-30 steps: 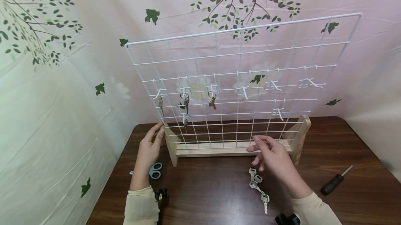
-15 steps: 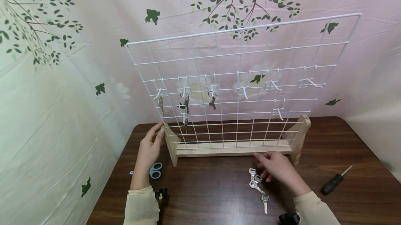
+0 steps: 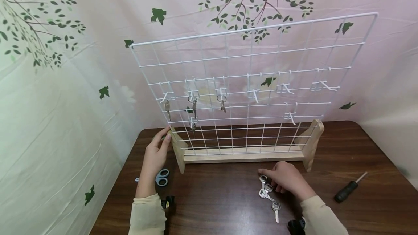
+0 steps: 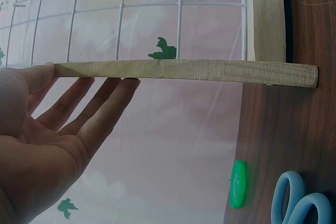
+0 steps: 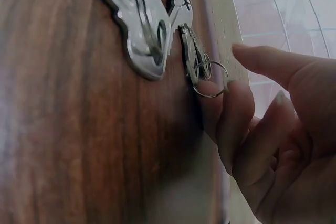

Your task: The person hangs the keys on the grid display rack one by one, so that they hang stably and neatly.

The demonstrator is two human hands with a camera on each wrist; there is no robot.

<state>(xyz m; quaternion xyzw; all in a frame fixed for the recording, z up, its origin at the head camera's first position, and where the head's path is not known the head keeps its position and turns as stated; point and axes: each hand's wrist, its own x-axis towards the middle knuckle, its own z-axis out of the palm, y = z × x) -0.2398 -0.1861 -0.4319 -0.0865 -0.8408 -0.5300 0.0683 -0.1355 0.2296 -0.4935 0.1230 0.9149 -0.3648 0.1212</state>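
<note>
My left hand (image 3: 155,159) touches the left wooden side (image 4: 210,71) of a stand. Its fairly straight fingers lie against the outer face, with the thumb at the edge. My right hand (image 3: 289,179) is low over the table beside several loose silver keys (image 3: 275,206). In the right wrist view its thumb is stretched out, apart from the bent fingers, and the fingertips are at a thin key ring (image 5: 211,96). The stand carries a white wire grid (image 3: 254,57) with hooks. Keys (image 3: 167,108) hang on some hooks at the left; several hooks (image 3: 290,118) farther right are bare.
Blue-handled scissors (image 3: 162,181) lie by my left forearm. A green object (image 4: 238,184) is on the table behind my left hand. A black-handled screwdriver (image 3: 347,191) lies at the right. A leaf-patterned curtain (image 3: 107,28) surrounds the dark wooden table (image 3: 209,198).
My right hand has come down from in front of the grid to the loose keys. The key on the third hook has swung slightly. My left hand has stayed put.
</note>
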